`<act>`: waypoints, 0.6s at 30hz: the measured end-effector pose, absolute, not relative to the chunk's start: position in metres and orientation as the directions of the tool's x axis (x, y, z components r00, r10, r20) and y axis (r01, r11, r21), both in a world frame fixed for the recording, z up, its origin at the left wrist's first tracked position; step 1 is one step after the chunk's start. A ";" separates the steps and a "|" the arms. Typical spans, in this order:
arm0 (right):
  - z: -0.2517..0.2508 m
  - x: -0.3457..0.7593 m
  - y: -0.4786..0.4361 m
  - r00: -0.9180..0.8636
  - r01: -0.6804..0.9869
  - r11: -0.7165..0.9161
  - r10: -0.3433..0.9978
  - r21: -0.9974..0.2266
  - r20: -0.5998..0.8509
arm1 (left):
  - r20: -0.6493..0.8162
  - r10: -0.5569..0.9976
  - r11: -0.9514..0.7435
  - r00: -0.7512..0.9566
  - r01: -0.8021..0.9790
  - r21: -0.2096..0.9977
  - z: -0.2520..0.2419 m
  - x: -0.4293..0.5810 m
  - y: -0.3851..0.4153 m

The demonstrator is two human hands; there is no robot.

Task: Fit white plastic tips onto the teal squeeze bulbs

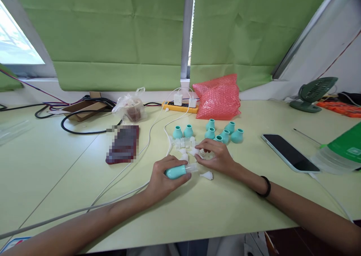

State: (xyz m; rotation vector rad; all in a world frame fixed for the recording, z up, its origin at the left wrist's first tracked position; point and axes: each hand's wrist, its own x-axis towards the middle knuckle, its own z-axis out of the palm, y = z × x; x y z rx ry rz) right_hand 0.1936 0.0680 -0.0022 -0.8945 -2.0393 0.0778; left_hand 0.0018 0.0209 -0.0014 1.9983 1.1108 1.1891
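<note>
My left hand (166, 175) is wrapped round a teal squeeze bulb (175, 172), which lies on its side with a clear tube (191, 168) fitted in its mouth, pointing right. Just above it, my right hand (216, 156) has thumb and fingers closing about a small white cone-shaped tip (193, 151). Another white tip (207, 175) lies below my right hand. Several clear tubes (183, 142) lie in a group behind the hands. Two teal bulbs (177, 132) stand upright behind these tubes, and several more bulbs (237, 136) stand to the right.
A phone (289, 153) on a cable and a green-labelled clear container (338, 154) are at the right. A dark red, blurred object (123, 144) lies left. White cables (149, 135) run from a yellow power strip (180, 107). Behind are a pink bubble-wrap bag (217, 98) and a fan (313, 94).
</note>
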 end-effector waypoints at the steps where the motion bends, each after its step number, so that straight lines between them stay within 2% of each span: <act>1: 0.001 0.193 0.067 -0.324 0.513 0.726 0.657 -0.457 0.680 | 0.430 0.864 -0.500 0.262 0.362 0.787 -0.001 0.002 0.021; 4: 0.008 0.193 0.064 -0.335 0.279 0.584 0.803 -0.762 0.493 | 0.400 0.880 -0.471 0.256 0.357 0.807 0.000 0.002 0.021; 7: 0.012 0.192 0.062 -0.404 0.077 0.380 0.857 -0.922 0.320 | 0.356 0.898 -0.434 0.257 0.401 0.806 0.001 0.002 0.019; 11: 0.011 0.191 0.060 -0.497 -0.003 0.283 0.832 -0.959 0.248 | 0.387 0.873 -0.484 0.297 0.425 0.765 0.003 0.002 0.018; 18: 0.015 0.191 0.053 -0.613 0.104 0.348 0.760 -0.932 0.215 | 0.396 0.846 -0.523 0.357 0.414 0.745 0.003 0.001 0.017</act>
